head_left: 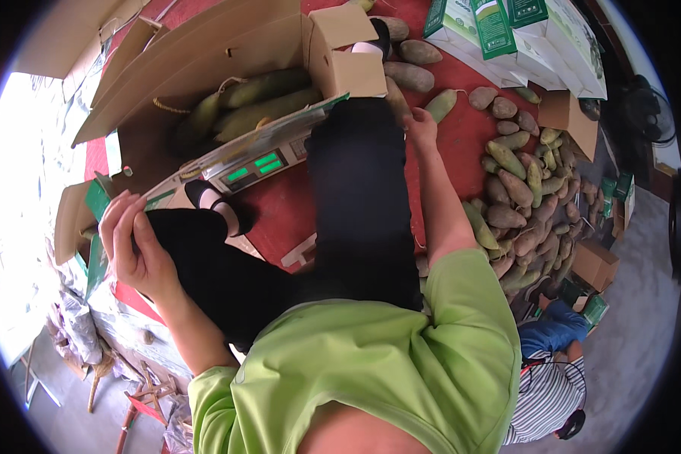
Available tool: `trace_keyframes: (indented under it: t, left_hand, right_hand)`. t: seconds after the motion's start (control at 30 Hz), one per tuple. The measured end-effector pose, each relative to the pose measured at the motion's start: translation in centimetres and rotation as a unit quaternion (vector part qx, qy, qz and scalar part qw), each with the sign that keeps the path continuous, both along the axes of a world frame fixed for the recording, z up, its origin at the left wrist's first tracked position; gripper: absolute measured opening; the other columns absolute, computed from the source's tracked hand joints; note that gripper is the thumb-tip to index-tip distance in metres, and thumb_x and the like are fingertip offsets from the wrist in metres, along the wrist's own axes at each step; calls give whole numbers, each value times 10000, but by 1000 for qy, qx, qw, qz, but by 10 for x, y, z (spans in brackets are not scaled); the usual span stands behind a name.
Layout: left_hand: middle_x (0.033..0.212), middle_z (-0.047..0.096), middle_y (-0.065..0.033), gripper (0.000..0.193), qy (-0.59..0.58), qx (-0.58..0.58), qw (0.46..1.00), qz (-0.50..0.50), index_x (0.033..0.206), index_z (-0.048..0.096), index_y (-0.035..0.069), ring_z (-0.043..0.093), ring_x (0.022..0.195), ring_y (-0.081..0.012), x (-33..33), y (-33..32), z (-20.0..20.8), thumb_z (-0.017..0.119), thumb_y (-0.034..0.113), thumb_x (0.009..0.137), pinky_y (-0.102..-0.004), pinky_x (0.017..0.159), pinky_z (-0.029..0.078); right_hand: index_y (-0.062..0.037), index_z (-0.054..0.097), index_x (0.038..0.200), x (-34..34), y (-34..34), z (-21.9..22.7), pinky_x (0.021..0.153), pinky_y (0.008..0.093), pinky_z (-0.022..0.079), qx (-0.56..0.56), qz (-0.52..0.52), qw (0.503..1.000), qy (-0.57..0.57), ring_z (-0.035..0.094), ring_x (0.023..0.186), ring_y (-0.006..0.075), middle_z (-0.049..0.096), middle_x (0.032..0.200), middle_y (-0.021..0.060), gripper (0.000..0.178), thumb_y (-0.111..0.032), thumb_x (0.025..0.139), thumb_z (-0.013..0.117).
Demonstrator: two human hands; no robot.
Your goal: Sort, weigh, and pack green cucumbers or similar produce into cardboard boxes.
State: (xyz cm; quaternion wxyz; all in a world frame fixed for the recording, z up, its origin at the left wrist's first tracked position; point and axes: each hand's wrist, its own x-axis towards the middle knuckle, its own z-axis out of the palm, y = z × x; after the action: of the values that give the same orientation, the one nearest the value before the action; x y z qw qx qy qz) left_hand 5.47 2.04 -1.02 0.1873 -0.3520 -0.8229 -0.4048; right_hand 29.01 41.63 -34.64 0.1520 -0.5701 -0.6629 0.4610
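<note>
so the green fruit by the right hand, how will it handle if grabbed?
The green fruit looks oblong and rounded, so it probably rolls sideways on the red mat. It looks solid, likely firm. The right hand sits beside it; contact unclear.

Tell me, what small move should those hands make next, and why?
Probably the right hand closes on the green fruit at its fingertips and carries it toward the open cardboard box, which already holds similar long green ones. The left hand rests on the knee, free.
</note>
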Motion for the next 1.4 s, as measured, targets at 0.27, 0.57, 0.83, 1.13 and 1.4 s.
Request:
trace_keyframes:
  t: [0.27,0.57,0.83,1.13,1.4]
  left_hand:
    - [910,629,-138,119,27,-86,996,27,878,654,-52,602,925,-297,-1,0,6,590,48,868,-386,853,471]
    - [881,630,-141,160,24,-87,996,20,873,646,-34,595,904,-304,-8,2,2,601,119,870,-394,831,458]
    - [862,637,-132,123,21,-95,995,20,852,657,-27,606,893,-312,-10,7,9,631,85,808,-393,810,476]
    - [850,627,-86,122,-4,-53,999,-2,847,668,15,605,896,-277,-6,5,11,666,-6,727,-367,807,466]
    - [838,628,-80,118,-6,-25,999,-22,834,668,28,607,868,-247,-5,-3,11,677,-6,722,-345,782,445]
  right_hand:
    - [-111,421,1318,9,34,-13,966,452,449,18,-119,961,-249,513,1161,383,514,1239,230,819,-342,631,801]
    - [44,350,1299,-1,42,-39,942,400,468,-26,-151,967,-205,560,1122,362,529,1230,261,889,-260,621,839]
    - [-58,546,1138,16,71,-23,754,436,501,-310,-253,913,80,607,924,291,594,1094,139,536,-220,694,797]
    - [-25,478,1269,-19,19,162,931,391,424,-163,-31,923,346,542,1074,219,563,1178,83,509,-72,802,675]
    - [46,385,1362,-70,-23,349,1035,337,344,-5,254,909,331,467,1217,217,494,1314,126,668,-40,760,660]
